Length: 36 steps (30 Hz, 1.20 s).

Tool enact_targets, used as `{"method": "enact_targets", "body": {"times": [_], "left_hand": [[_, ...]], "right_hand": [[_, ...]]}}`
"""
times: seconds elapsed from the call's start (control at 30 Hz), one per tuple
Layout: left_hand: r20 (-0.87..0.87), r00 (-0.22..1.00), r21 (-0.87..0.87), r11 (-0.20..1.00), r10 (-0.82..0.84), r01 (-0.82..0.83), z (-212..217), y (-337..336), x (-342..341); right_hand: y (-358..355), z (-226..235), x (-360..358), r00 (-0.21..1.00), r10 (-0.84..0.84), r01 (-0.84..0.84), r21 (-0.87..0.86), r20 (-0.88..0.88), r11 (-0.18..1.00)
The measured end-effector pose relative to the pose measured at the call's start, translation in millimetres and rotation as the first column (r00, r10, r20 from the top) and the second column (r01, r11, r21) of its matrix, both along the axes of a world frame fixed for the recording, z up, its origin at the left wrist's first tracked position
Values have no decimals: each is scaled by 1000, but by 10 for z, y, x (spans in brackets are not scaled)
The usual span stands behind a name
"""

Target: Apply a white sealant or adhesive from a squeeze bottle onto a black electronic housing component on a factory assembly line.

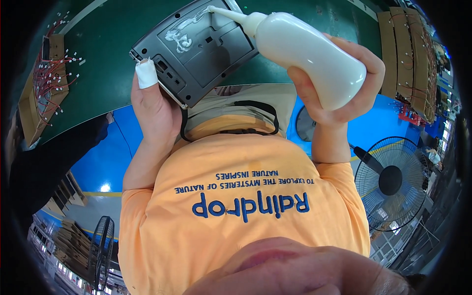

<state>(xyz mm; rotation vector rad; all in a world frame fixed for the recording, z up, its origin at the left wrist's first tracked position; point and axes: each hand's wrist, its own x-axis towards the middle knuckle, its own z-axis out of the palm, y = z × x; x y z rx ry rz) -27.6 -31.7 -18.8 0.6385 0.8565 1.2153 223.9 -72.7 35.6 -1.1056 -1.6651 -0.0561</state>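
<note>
White bottle — slanted | right fingers wrapped round it | left fingers clasp dark casing

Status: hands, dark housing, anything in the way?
Left hand gripping dark housing. Right hand around white squeeze bottle, nozzle over housing. White paste streaked across it. Nothing visible in the way.

Tabletop: green, smooth surface.
Left end: open cardboard tray containing white-tipped red wires.
Right end: cardboard trays, side by side.

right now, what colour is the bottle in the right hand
The bottle is white; it shows best in the head view.
</note>
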Motion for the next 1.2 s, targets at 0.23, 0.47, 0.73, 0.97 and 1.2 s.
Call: {"method": "enact_targets", "body": {"times": [0.23,0.47,0.73,0.97,1.2], "left_hand": [[-25,1000,24,1000,18,-17,3,7,14],[-27,999,15,1000,26,-26,11,12,28],[-56,997,10,999,51,-51,17,8,32],[-60,997,4,999,45,-44,12,-1,31],[-33,999,8,1000,19,-19,1,-4,19]], "right_hand": [[-75,55,56,997,-39,41,-25,67,999],[15,-53,66,1000,-19,20,33,-14,999],[-154,11,99,998,-27,29,-48,51,998],[-127,-76,-8,997,56,-57,-12,-58,998],[-117,-15,-81,996,70,-72,-26,-53,997]]}}
